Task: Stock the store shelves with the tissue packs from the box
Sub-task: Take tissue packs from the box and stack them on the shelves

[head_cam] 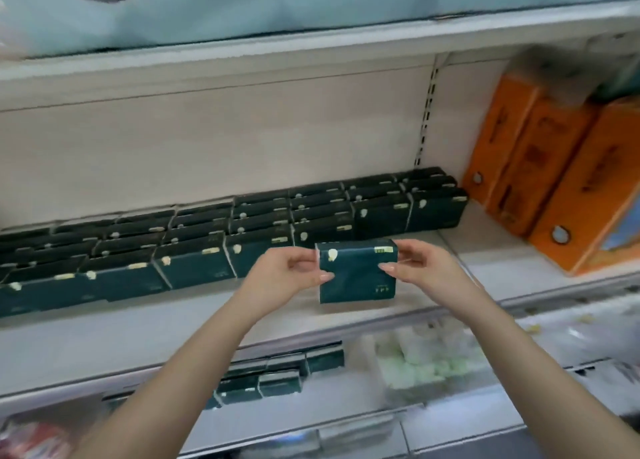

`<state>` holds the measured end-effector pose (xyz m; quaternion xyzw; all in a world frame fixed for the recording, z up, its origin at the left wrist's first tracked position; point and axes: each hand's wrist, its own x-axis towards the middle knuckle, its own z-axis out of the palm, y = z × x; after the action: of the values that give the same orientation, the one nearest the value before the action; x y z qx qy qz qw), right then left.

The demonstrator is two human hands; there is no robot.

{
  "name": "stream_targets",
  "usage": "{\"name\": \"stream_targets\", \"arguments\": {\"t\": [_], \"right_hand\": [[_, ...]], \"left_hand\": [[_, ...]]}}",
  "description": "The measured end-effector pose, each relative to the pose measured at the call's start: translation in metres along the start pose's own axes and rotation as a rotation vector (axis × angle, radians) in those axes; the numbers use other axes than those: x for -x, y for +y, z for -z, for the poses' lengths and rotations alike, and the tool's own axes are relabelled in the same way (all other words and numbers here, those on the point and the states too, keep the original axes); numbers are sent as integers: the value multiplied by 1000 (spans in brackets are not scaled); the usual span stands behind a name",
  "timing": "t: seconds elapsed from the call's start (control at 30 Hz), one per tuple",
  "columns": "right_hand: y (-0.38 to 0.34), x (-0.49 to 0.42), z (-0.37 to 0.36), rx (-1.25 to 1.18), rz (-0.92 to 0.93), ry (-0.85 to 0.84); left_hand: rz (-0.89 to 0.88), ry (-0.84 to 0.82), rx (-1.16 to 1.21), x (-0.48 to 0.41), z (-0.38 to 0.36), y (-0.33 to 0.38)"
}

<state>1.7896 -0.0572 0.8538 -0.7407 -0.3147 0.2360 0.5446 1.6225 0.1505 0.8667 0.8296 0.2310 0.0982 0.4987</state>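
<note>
Head view: a rectangular tissue pack (pixel 356 273), soft-sided and wrapped in glossy dark green film with a cream mark and a pale label near its top edge, is held upright over the front of the middle shelf (pixel 173 323), just before the rows of like packs (pixel 194 244). Left hand (pixel 287 278) pinches its left edge between thumb and curled fingers; right hand (pixel 426 271) pinches the right edge likewise. Shelf of smooth pale board, with beige back panel (pixel 242 140) and slotted upright (pixel 427 112). Tall orange cartons (pixel 540 167) stand at right. More green packs (pixel 277 375) lie on the shelf below, beside blurred pale green bundles (pixel 422 358)
</note>
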Motion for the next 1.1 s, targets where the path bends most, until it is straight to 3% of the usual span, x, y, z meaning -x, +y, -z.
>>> {"name": "stream_targets", "arguments": {"t": [0.27,0.5,0.63,1.1], "right_hand": [[34,-22,47,16,-34,151],[47,-48,43,135,-6,203],[52,-61,40,158,-7,228],[48,-84,23,216,-37,321]], "left_hand": [[9,61,-170,-69,-66,22],[142,-46,-666,-110,-79,38],[236,58,-778,-115,-81,34],[151,178,-964,-122,-82,24]]}}
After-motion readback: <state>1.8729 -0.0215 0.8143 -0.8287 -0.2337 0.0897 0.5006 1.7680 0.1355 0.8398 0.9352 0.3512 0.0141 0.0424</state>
